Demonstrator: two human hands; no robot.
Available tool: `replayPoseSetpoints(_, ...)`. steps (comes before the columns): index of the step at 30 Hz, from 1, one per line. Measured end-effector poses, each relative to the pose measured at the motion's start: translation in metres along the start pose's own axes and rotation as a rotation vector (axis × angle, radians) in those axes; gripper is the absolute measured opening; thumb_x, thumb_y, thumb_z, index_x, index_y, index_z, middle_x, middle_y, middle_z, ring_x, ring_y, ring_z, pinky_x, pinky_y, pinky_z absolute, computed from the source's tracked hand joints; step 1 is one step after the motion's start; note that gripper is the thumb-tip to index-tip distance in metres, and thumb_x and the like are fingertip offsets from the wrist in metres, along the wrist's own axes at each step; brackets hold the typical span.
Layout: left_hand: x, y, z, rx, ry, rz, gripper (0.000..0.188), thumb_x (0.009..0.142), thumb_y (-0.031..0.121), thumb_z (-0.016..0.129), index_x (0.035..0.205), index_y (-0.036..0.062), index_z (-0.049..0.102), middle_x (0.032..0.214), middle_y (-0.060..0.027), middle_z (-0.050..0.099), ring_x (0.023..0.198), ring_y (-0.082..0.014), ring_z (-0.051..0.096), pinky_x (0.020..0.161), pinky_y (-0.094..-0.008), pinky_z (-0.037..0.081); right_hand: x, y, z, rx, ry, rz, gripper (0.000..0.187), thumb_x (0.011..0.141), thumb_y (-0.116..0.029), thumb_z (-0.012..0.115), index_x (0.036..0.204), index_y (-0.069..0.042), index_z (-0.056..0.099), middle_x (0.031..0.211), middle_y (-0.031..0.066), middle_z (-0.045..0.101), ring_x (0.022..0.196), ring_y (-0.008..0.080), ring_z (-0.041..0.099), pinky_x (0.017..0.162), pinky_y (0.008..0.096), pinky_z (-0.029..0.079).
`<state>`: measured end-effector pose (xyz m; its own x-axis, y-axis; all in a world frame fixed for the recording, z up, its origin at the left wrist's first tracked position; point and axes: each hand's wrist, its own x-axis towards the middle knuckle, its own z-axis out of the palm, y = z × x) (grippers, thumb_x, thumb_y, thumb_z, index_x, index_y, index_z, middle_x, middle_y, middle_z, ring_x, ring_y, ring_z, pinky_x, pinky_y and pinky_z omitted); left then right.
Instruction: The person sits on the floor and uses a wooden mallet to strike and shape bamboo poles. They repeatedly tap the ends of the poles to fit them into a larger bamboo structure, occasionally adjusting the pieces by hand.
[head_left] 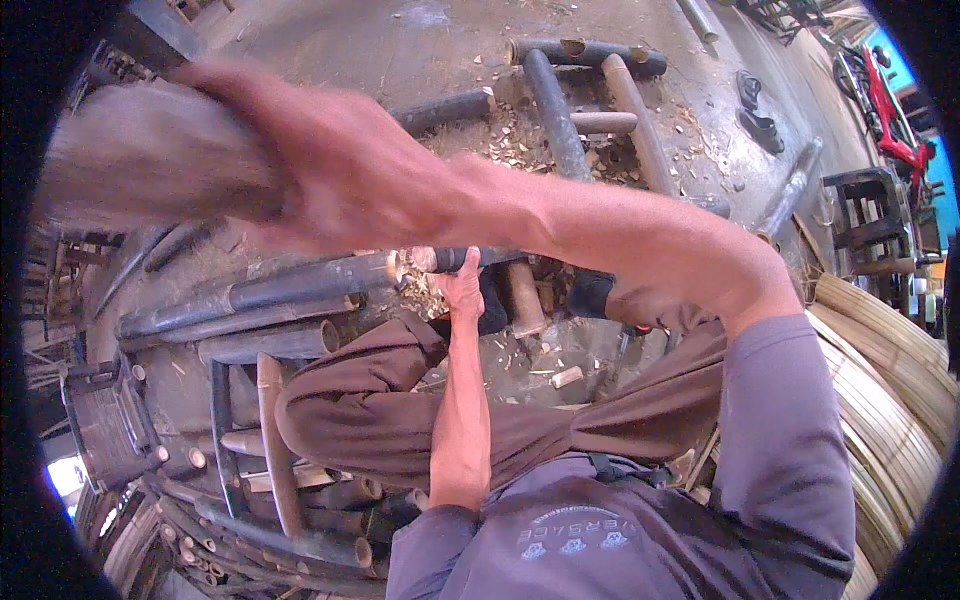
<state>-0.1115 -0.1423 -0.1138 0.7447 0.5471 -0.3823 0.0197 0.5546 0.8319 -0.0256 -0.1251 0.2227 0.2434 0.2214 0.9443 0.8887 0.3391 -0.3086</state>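
My right arm reaches across the view to the upper left. My right hand [340,175] is closed round a thick, grey-brown wooden club [150,160], close to the camera and smeared by motion. Lower down, my left hand [463,290] grips a dark bamboo pole [440,259] with a pale end, its thumb up along the side. My right forearm covers part of that pole, and most of the left fingers are hidden. Wood chips [415,290] lie beside the left hand.
A bamboo frame [627,105] lies ahead among chips. Long bamboo poles [300,285] rest at my left, near another frame [268,420] and a pile of poles [300,545]. Bamboo slats [880,400] curve at my right. Sandals [760,115] and a red bicycle [885,110] are farther off.
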Motion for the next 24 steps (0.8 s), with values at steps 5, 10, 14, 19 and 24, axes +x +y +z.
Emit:
replayPoseSetpoints(5,0.021,-0.022,-0.005,-0.076,-0.024,0.025,0.064,0.078,0.012,0.08,0.131,0.0095,0.045,0.126,-0.0054,0.055,0.106,-0.0193,0.058,0.087,-0.0404,0.053,-0.119,0.023,-0.088,-0.515,-1.361,0.423,0.067,0.082,-0.032,0.068,0.14,-0.015,0.04,0.079,0.0172,0.065,0.071,0.0344,0.068,0.06,0.0476,0.055)
replayPoseSetpoints(10,0.003,-0.014,0.001,-0.023,-0.129,-0.002,0.051,0.08,0.006,0.076,0.123,0.0122,0.05,0.117,-0.004,0.059,0.099,-0.0187,0.061,0.084,-0.0398,0.054,-0.014,0.004,-0.031,-0.33,-0.783,0.317,0.061,0.08,-0.033,0.07,0.13,-0.011,0.042,0.078,0.0157,0.065,0.071,0.0363,0.067,0.062,0.0479,0.053)
replayPoseSetpoints(14,0.001,-0.013,-0.014,0.024,-0.02,-0.008,0.057,0.081,0.01,0.077,0.128,0.013,0.047,0.121,-0.0062,0.058,0.104,-0.0207,0.06,0.084,-0.0422,0.053,-0.04,-0.004,-0.024,-0.137,-0.467,0.231,0.071,0.075,-0.027,0.074,0.135,-0.011,0.039,0.087,0.0145,0.067,0.077,0.0354,0.069,0.067,0.0463,0.055)
replayPoseSetpoints(19,0.002,-0.021,0.006,-0.2,0.043,0.009,0.06,0.081,0.002,0.074,0.133,0.0118,0.044,0.129,-0.0078,0.053,0.117,-0.0233,0.054,0.09,-0.0432,0.052,-0.099,0.026,-0.087,-0.52,-1.368,0.419,0.076,0.076,-0.023,0.072,0.141,-0.009,0.036,0.088,0.0206,0.065,0.074,0.0349,0.069,0.056,0.0448,0.056)
replayPoseSetpoints(24,-0.007,-0.023,0.006,-0.134,-0.071,-0.057,0.059,0.082,0.001,0.073,0.133,0.0105,0.044,0.131,-0.0048,0.052,0.115,-0.0219,0.056,0.088,-0.0387,0.054,-0.014,-0.009,-0.029,-0.212,-0.632,0.319,0.074,0.076,-0.023,0.072,0.14,-0.01,0.036,0.087,0.0185,0.064,0.075,0.0383,0.066,0.061,0.05,0.053)
